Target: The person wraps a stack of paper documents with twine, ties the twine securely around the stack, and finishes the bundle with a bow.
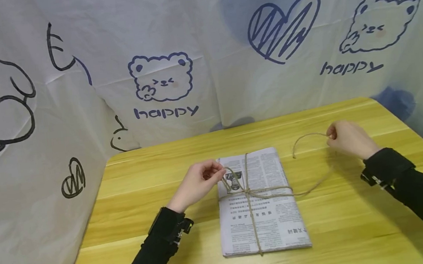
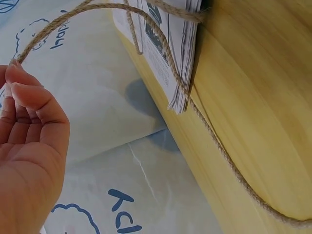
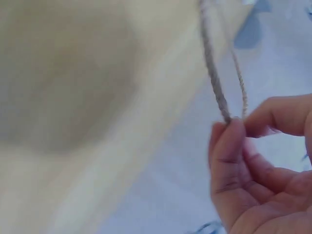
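A flat stack of folded newspapers (image 1: 241, 228) lies on the table, bound crosswise with brown twine (image 1: 253, 222) that meets in a knot (image 1: 247, 191) near the middle. My left hand (image 1: 200, 180) is over the stack's upper left corner, pinching a piece of the twine (image 2: 92, 7) between thumb and fingertips. Off to the right, above the table, my right hand (image 1: 351, 138) pinches another length of twine (image 3: 210, 63). This length runs from the knot out to the right hand, and its loose end (image 1: 294, 153) curves back toward the stack.
The yellow wood-grain table (image 1: 130, 243) carries the stack. Behind it and along the sides hangs a white cloth (image 1: 221, 75) printed with bears, hearts and the word "happy". The table's back edge meets this cloth.
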A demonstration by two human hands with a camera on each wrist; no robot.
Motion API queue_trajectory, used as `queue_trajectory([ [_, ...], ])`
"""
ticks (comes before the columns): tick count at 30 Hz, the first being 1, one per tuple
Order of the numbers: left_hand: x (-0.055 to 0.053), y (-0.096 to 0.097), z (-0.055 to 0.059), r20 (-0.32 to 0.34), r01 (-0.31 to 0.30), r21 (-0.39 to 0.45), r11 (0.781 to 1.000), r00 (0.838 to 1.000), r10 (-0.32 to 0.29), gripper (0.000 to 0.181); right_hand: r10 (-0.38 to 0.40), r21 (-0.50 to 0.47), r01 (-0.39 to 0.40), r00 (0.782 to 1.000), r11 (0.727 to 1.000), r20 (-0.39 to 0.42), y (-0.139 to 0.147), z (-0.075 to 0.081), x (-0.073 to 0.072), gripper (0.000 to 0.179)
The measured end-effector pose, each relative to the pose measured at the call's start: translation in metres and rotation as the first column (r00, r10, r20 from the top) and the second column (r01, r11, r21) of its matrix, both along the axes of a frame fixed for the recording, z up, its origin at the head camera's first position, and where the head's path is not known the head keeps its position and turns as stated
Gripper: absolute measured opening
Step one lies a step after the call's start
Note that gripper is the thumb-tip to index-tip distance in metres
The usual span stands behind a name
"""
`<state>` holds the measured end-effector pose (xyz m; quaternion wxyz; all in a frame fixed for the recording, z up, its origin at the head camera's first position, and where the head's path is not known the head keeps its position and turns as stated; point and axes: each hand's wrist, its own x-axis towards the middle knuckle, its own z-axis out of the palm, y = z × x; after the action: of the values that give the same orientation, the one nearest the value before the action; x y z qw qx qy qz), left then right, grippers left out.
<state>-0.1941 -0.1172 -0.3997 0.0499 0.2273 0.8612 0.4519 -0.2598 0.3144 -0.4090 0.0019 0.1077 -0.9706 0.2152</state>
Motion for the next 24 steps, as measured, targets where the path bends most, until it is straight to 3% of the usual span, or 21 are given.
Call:
queue_trajectory([
  [4,0.002,0.001,0.000,0.007,0.018,-0.001,1.000,1.000,-0.018,0.014,0.042,-0.046,-0.048,0.990,0.998,-0.133,-0.047,0.026,-0.014,0.018],
  [7,0.004,0.003,0.000,0.005,0.035,-0.006,0.999,0.999,-0.035,0.015,0.126,-0.098,-0.150,0.967,0.984,-0.223,-0.089,0.043,-0.021,0.015],
  [12,0.005,0.004,-0.001,-0.002,0.051,-0.021,0.998,0.999,-0.051,0.016,0.325,-0.229,-0.388,0.907,0.893,-0.267,-0.146,0.059,-0.026,0.019],
  [14,0.006,0.003,-0.001,-0.003,0.053,-0.025,0.998,0.999,-0.053,0.017,0.364,-0.260,-0.428,0.894,0.866,-0.261,-0.157,0.058,-0.025,0.021],
  [16,0.006,0.002,-0.003,-0.003,0.050,-0.031,0.998,0.999,-0.050,0.018,0.374,-0.257,-0.433,0.893,0.864,-0.249,-0.159,0.052,-0.024,0.022],
  [19,0.007,0.000,-0.004,0.000,0.039,-0.031,0.999,0.999,-0.039,0.019,0.356,-0.228,-0.401,0.909,0.887,-0.215,-0.149,0.036,-0.021,0.020],
  [24,0.009,-0.005,-0.005,0.009,0.026,-0.015,1.000,1.000,-0.026,0.020,0.303,-0.161,-0.313,0.949,0.936,-0.087,-0.119,0.004,-0.011,0.018],
])
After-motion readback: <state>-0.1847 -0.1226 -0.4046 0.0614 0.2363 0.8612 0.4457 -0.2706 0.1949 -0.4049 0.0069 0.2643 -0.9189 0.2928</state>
